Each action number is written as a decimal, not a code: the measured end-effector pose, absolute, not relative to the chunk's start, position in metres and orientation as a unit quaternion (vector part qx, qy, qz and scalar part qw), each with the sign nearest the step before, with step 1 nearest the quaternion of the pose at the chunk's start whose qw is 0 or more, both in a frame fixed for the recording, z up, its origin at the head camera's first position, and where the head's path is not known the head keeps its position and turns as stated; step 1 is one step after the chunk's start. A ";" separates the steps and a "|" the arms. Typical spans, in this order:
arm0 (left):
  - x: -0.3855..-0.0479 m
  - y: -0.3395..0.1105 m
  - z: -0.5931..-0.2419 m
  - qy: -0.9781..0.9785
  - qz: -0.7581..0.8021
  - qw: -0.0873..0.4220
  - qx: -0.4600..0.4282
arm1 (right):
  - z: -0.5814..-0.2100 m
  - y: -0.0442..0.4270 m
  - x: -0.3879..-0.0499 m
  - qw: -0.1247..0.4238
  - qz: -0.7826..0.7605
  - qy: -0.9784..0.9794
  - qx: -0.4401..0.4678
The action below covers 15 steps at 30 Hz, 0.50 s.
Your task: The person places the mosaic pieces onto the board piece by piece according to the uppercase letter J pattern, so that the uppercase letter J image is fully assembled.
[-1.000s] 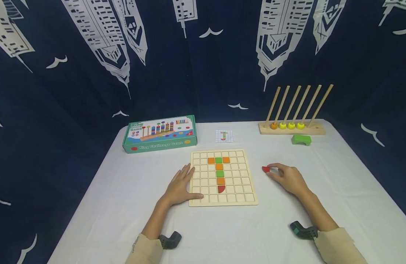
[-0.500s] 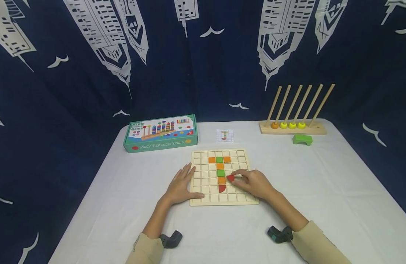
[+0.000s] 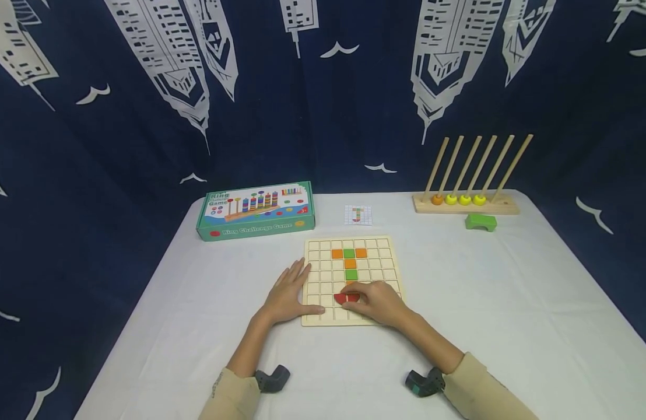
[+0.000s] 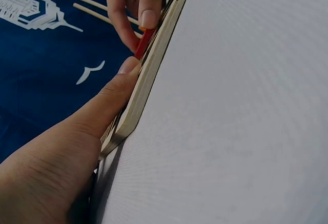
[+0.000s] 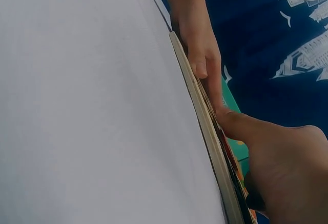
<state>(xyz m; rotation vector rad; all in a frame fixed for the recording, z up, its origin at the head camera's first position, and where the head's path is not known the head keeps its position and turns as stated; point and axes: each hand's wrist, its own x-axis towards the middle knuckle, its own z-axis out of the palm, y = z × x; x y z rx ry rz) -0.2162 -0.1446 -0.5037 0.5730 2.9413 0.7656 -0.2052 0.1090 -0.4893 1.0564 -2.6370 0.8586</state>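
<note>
In the head view a wooden grid board (image 3: 382,263) lies on the white table. Orange and green square tiles run across and down it in a T shape. My right hand (image 3: 379,303) pinches a red quarter-round tile (image 3: 339,298) over a lower cell. Beside it, at the foot of the column, sits another red tile (image 3: 353,297), partly hidden by the fingers. My left hand (image 3: 286,297) rests with spread, straight fingers on the board's left edge. In the left wrist view its thumb (image 4: 115,90) lies along the board close to a red tile (image 4: 144,43).
Behind the board lies a small pattern card (image 3: 358,215). A green game box (image 3: 256,213) stands at back left. At back right is a wooden peg stand (image 3: 498,205) with orange and yellow beads, and a green arch block (image 3: 480,222) in front of it.
My right hand has carried the red tile leftward from the table right of the board to the board's lower cells, beside the other red tile. The left hand stays put.
</note>
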 end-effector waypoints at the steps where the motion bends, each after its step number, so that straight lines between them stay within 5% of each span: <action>1: -0.216 -0.144 -0.504 0.950 0.248 0.024 0.186 | -0.490 0.109 -0.205 0.086 0.286 -0.886 0.355; 15: -0.216 -0.143 -0.504 0.951 0.247 0.023 0.187 | -0.492 0.110 -0.206 0.093 0.273 -0.892 0.349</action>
